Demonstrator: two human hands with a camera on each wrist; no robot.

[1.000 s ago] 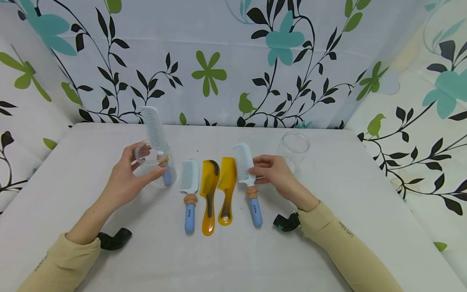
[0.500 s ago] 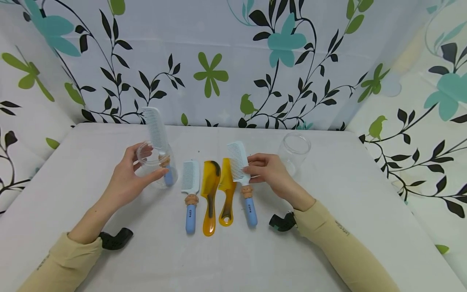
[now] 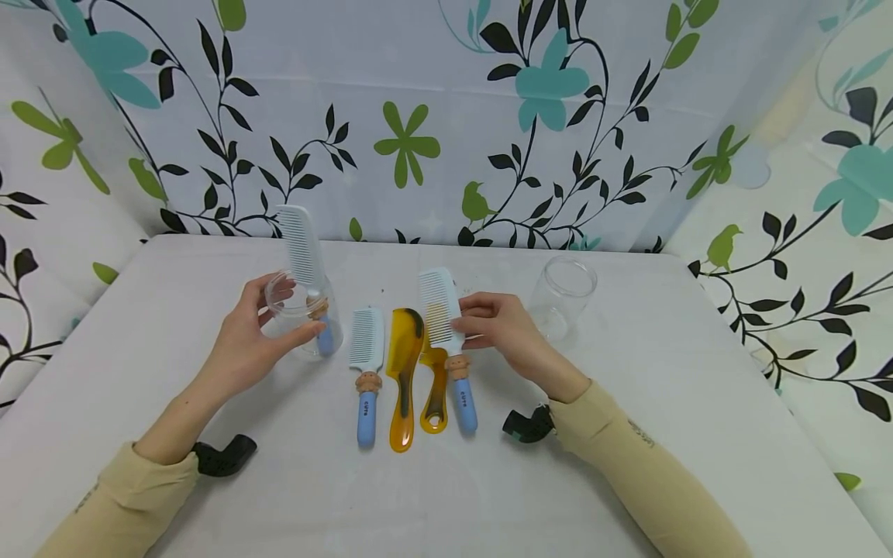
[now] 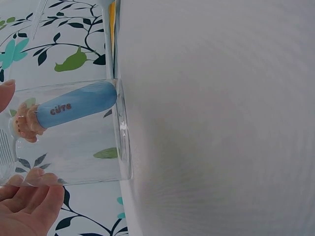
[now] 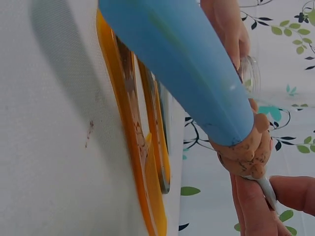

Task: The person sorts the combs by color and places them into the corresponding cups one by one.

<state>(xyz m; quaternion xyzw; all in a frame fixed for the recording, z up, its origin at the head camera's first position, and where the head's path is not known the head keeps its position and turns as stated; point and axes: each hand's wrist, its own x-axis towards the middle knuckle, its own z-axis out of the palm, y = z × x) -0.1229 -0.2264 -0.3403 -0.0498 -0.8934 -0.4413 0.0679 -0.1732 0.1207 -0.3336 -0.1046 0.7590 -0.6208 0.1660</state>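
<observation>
My left hand (image 3: 249, 337) holds a clear plastic cup (image 4: 74, 167) by its sides. In that cup leans a pale blue comb (image 3: 301, 248), its blue handle (image 4: 78, 104) marked CUTE at the bottom. My right hand (image 3: 498, 329) pinches another pale blue comb (image 3: 441, 310) by the head's edge, thumb against fingers, its blue handle (image 5: 182, 69) pointing down toward me above the table. It overlaps a yellow comb with a holed handle (image 3: 436, 395) in the head view. Left of that lie a brown-streaked yellow comb (image 3: 403, 380) and a third pale blue comb (image 3: 366, 349).
A second clear cup (image 3: 563, 298) stands at the back right of the white table (image 3: 446, 496). Black wrist devices (image 3: 226, 456) sit at both sleeves. A patterned curtain (image 3: 446, 62) rises behind the table.
My right hand has moved left with its pale blue comb, which now overlaps the yellow comb with the holed handle. My left hand stays around the cup.
</observation>
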